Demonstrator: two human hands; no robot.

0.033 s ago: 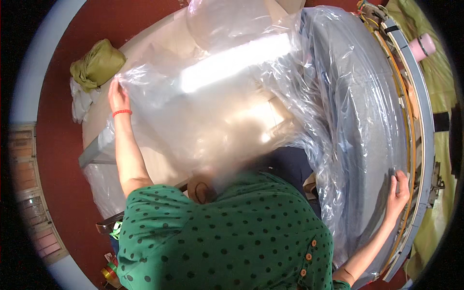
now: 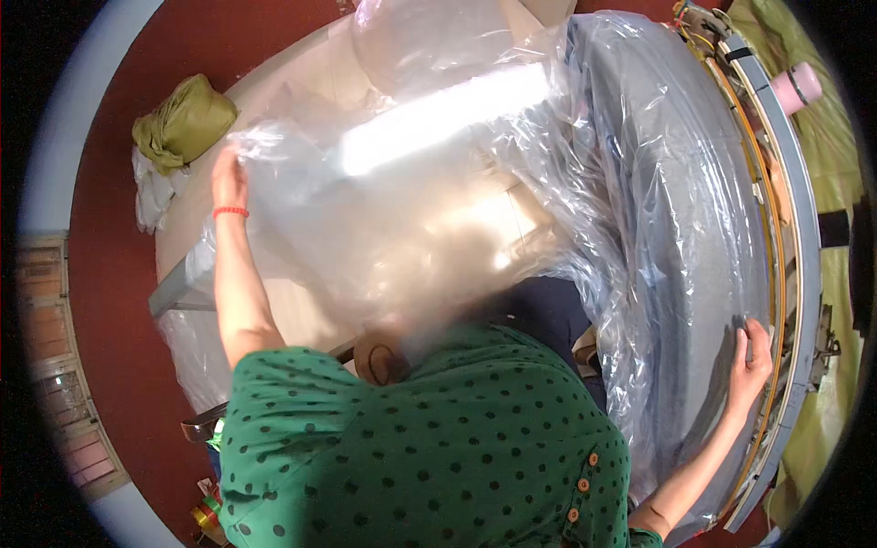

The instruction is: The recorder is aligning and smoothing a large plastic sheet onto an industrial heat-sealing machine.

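My left hand point(image 2: 230, 183), a red bead bracelet at its wrist, is closed on the gathered edge of a clear plastic sheet point(image 2: 315, 224) at the far left. The film stretches from there across the pale table and reflects a bright strip of light. On the right lies a long grey padded piece point(image 2: 699, 228) under crinkled clear plastic. My right hand point(image 2: 751, 365) rests at its right side, close to the rail, thumb and fingers apart and nothing visible between them.
A curved metal rail point(image 2: 797, 210) with orange cords point(image 2: 776, 237) runs along the right. Beyond it stand a pink bottle point(image 2: 797, 89) and green cloth point(image 2: 804, 484). An olive bundle point(image 2: 187, 123) lies at the far left. A brown rounded object point(image 2: 376, 358) sits by my body.
My left hand has shifted slightly to the right with the plastic edge. My right hand has hardly moved.
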